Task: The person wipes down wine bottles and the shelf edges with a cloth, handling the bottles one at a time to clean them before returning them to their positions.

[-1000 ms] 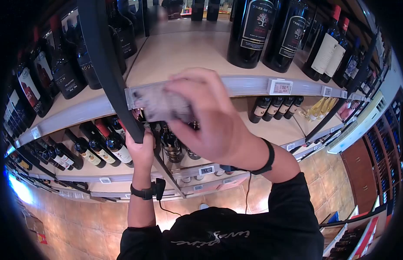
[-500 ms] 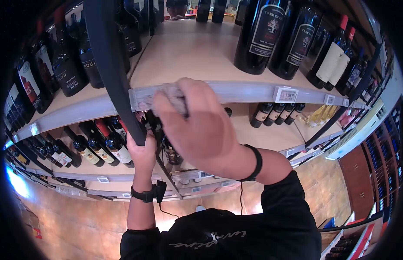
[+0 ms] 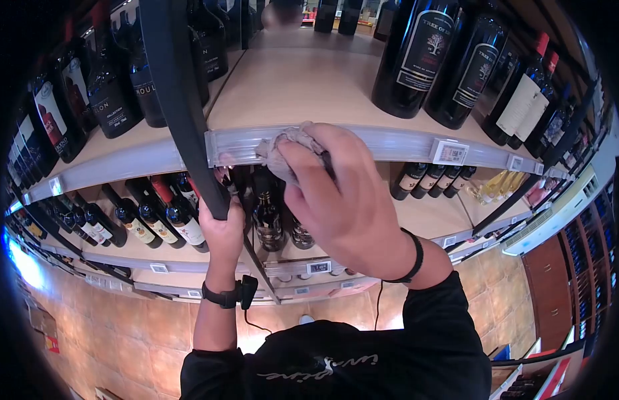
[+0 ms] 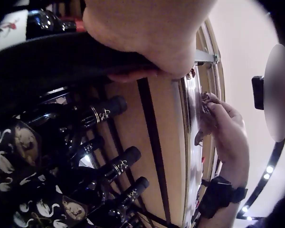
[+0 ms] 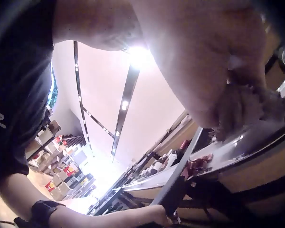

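Observation:
In the head view my left hand [image 3: 223,227] grips the lower end of a black shelf post [image 3: 183,107]. My right hand [image 3: 353,200] holds a crumpled grey cloth [image 3: 277,157] against the clear plastic strip [image 3: 383,143] on the shelf's front edge, just right of the post. From the left wrist, that cloth [image 4: 206,111] shows bunched under the right fingers at the strip. The right wrist view has the cloth [image 5: 242,111] low along the same edge, partly covered by the hand.
Large dark wine bottles [image 3: 416,60] stand on the upper shelf [image 3: 296,80], right of the wiped edge's bare board. Below are more bottles [image 3: 268,213], close under the right hand. A price tag [image 3: 449,152] sits on the strip. Several bottles [image 3: 113,100] stand left of the post.
My right hand and the cloth have moved to the right along the strip, away from the post. The left hand keeps its grip on the post. The head view has shifted slightly.

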Motion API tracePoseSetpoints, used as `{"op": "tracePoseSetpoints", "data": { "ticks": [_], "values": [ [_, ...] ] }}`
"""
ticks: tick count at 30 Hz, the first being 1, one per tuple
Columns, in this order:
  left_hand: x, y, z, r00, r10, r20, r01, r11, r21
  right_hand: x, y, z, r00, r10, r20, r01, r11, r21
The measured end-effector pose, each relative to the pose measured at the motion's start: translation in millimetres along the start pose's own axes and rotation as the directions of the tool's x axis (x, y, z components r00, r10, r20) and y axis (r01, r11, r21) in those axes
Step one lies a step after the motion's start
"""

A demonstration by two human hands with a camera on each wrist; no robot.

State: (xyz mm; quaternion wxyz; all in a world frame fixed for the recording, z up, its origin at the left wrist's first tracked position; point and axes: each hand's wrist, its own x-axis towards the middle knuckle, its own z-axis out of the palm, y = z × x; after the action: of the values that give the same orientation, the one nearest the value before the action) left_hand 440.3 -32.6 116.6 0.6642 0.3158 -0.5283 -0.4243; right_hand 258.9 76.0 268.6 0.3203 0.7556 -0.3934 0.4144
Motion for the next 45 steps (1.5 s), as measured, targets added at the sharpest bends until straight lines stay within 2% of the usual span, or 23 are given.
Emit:
{"op": "tracePoseSetpoints", "data": {
  "ticks": [3, 6, 7, 10, 13, 16, 17, 20, 22, 24, 26, 30, 33, 38, 42, 45],
  "values": [
    [-0.7, 3.6, -4.6, 1.0, -0.023, 0.021, 0.022, 0.998, 0.058, 11.4, -12.8, 16.2, 1.0, -0.007, -0.017, 0.008, 0.999, 0.035],
    [1.8, 1.2, 2.2, 0.979, 0.203, 0.022, -0.203, 0.965, 0.164, 30.7, -33.9, 33.3, 1.0, -0.002, -0.012, 0.003, 0.995, 0.095],
    [3.2, 5.6, -1.7, 0.958, 0.263, 0.112, -0.285, 0.905, 0.315, 35.8, -38.3, 39.3, 1.0, 0.005, -0.011, -0.004, 0.995, 0.104],
    [4.3, 6.8, 0.3, 0.955, 0.28, 0.097, -0.296, 0.912, 0.284, 41.1, -38.3, 38.6, 1.0, 0.013, 0.013, -0.014, 0.99, 0.138],
    [0.1, 0.0, -1.0, 0.988, 0.147, 0.042, -0.149, 0.987, 0.053, 35.7, -33.5, 29.6, 0.998, 0.045, 0.054, -0.053, 0.983, 0.178],
    [0.0, 4.8, -0.9, 0.995, 0.095, 0.036, -0.095, 0.995, 0.017, 26.3, -24.9, 16.5, 0.988, 0.131, 0.085, -0.142, 0.981, 0.133],
    [-2.5, 8.6, -0.4, 0.999, 0.007, 0.046, -0.006, 1.0, -0.022, 23.3, -21.1, 12.7, 0.982, 0.165, 0.094, -0.175, 0.979, 0.105],
    [0.1, -2.4, -3.9, 0.998, -0.005, 0.06, 0.01, 0.996, -0.092, 10.7, -5.4, -0.7, 0.977, 0.205, 0.053, -0.208, 0.976, 0.066],
    [-1.1, 2.6, 1.3, 1.0, -0.029, -0.008, 0.029, 0.999, -0.035, 3.2, 1.4, -13.0, 0.971, 0.235, 0.045, -0.237, 0.971, 0.039],
    [0.2, -2.3, 0.7, 0.999, -0.027, -0.017, 0.026, 0.998, -0.055, -2.3, 7.5, -27.1, 0.971, 0.238, 0.036, -0.238, 0.971, -0.01],
    [0.1, -5.3, 0.0, 0.999, 0.032, -0.007, -0.033, 0.998, -0.05, -10.1, 14.8, -40.5, 0.962, 0.269, 0.037, -0.269, 0.963, -0.017],
    [-1.9, 0.4, 1.6, 1.0, 0.017, 0.004, -0.017, 0.999, -0.043, -25.0, 25.4, -54.7, 0.952, 0.307, -0.004, -0.307, 0.949, -0.073],
    [1.0, -9.6, -7.2, 0.998, 0.029, 0.057, -0.027, 0.999, -0.042, -31.9, 26.1, -60.4, 0.919, 0.393, -0.044, -0.395, 0.909, -0.136],
    [0.3, -3.2, -1.7, 0.998, 0.048, 0.051, -0.046, 0.998, -0.042, -38.7, 20.5, -63.2, 0.893, 0.443, -0.076, -0.446, 0.854, -0.268],
    [-3.6, 5.3, 4.0, 0.999, 0.032, 0.016, -0.032, 0.999, -0.015, -41.8, 23.0, -59.9, 0.887, 0.459, -0.048, -0.455, 0.852, -0.259],
    [-3.4, 5.4, 6.1, 1.0, 0.022, -0.005, -0.022, 1.0, 0.002, -45.0, 24.8, -55.6, 0.928, 0.373, -0.027, -0.371, 0.909, -0.188]
  ]
}}
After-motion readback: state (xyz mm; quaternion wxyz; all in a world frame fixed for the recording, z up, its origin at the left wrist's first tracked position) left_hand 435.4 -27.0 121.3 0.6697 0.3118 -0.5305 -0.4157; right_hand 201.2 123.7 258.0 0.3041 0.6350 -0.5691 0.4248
